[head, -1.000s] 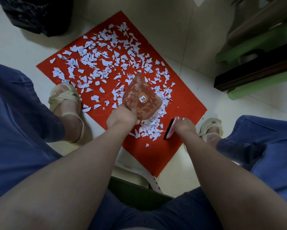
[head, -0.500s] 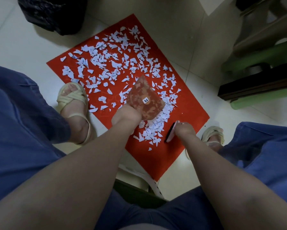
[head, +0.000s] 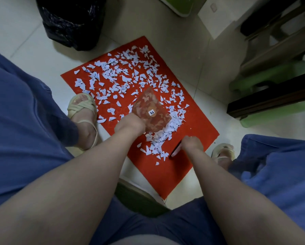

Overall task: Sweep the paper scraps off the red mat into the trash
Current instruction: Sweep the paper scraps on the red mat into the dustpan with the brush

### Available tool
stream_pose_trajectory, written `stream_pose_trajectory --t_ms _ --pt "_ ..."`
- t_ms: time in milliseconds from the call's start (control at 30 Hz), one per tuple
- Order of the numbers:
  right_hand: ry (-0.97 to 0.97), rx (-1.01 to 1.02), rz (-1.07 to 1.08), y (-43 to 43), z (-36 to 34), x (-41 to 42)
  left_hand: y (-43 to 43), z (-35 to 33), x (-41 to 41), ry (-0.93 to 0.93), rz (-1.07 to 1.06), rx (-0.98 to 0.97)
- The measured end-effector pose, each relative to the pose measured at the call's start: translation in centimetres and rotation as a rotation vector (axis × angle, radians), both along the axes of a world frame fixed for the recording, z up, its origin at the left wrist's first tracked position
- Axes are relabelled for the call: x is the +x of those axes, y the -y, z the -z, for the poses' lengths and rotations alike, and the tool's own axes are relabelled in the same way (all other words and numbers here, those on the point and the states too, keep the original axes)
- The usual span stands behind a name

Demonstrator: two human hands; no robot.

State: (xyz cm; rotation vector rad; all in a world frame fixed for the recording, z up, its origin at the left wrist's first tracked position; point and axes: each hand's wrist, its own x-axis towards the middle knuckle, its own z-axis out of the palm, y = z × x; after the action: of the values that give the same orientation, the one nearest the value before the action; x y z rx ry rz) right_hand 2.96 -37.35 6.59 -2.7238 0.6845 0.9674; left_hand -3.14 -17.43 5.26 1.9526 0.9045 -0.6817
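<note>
From my feed the left hand (head: pixel 129 123), centre of frame, has its fingers clamped round the handle end of a mottled red translucent plastic dustpan (head: pixel 150 113) w/ a small white price sticker, its mouth tipped down toward the dense pile at centre-right of the flat red rectangular mat (head: pixel 197 124). The right hand (head: pixel 192 143), just right of centre, is closed on a slim dark brush w/ a pale pink edge (head: pixel 175 151), low against the mat beside the pile; exact finger placement I can't tell, they're curled under. The white torn paper scraps (head: pixel 123 80) cover most of the mat's upper half, loosely scattered, w/ a thicker heap between pan and brush. The black plastic trash bag (head: pixel 72 22) sits upper left, well apart from the mat edge. Risks, imo: the pan looks tilted and maybe not flush, so scraps could slide under its lip instead of in. A fast stroke could flick light bits off the mat's lower right edge onto the tile. The sandalled foot (head: pixel 83 112) at the mat's left edge touches scraps and may drag some off. Carrying a full pan to the bag could spill, bc paper that light lifts easily.
</note>
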Motion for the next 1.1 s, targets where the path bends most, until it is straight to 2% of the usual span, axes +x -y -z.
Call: stream_pose_trajectory --t_ms 100,233,300,400,467,633,733,767,800,867,900,967,1000,1100 --pt "-0.087 0.061 0.005 0.0 0.3 -1.7 0.2 -0.4 -0.9 0.006 0.045 0.067" --pt "0.010 0.154 -0.051 1.4 3.0 -0.4 0.2 -0.9 -1.5 -0.017 0.101 0.119" --pt "0.096 0.195 0.022 2.7 3.1 0.7 0.6 -1.5 -1.3 -0.006 0.126 0.132" --pt "0.119 0.170 0.121 2.3 -2.3 -0.6 1.3 -2.3 -0.7 0.035 0.142 0.123" --pt "0.051 0.108 0.074 2.9 -3.3 -0.9 1.9 -2.5 -0.3 0.062 0.137 0.112" --pt "0.007 0.047 0.031 3.7 -0.4 -1.0 3.6 -1.9 0.2 0.056 0.098 0.110" --pt "0.010 0.140 0.142 4.6 0.4 -1.1 3.8 -1.5 0.4 0.017 0.136 0.128" --pt "-0.014 0.140 0.171 4.7 0.6 -0.7 3.7 -1.3 0.5 0.007 0.140 0.132" --pt "-0.124 0.095 0.144 4.7 1.2 -0.2 3.7 -1.0 0.6 0.004 0.138 0.136" --pt "-0.348 0.010 -0.072 6.5 5.9 1.8 3.7 -0.7 0.8 0.004 0.137 0.140" --pt "-0.357 0.020 -0.086 6.9 8.0 2.8 3.7 -0.5 1.0 0.002 0.140 0.138" --pt "-0.287 0.082 -0.043 6.4 8.1 2.7 3.7 -0.2 1.5 -0.013 0.138 0.134" --pt "-0.198 0.163 0.063 5.7 6.2 2.0 3.9 -0.1 2.1 -0.023 0.135 0.135" --pt "0.191 0.341 0.280 5.9 4.3 1.0 4.5 0.2 2.9 -0.027 0.111 0.119"
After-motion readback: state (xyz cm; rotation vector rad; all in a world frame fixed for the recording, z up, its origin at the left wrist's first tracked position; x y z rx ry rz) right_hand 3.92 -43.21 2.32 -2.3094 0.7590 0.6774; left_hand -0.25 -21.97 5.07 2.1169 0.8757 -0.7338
